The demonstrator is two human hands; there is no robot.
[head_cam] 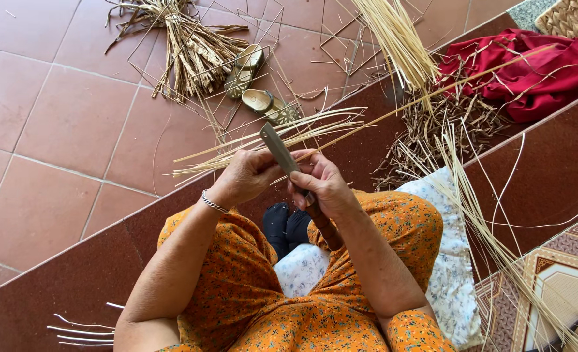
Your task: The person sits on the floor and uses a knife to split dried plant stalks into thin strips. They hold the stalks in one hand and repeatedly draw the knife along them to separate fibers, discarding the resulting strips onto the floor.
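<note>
Sitting on a dark red step above a pink tile floor, w/ straw bundle and sandals at 11 o'clock, red cloth and basket at 1. Right hand grips a knife. Left hand is closed on straw strips, center frame.

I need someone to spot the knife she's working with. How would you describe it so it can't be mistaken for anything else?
Start at the person in the orange floral dress seated on the dark red step. Both hands meet just above the knees; the right hand grips the knife by its dark wooden handle. Its flat grey blade sticks up across the pale cane strips held in the left hand, the only metal among straw-coloured fibres.
</note>
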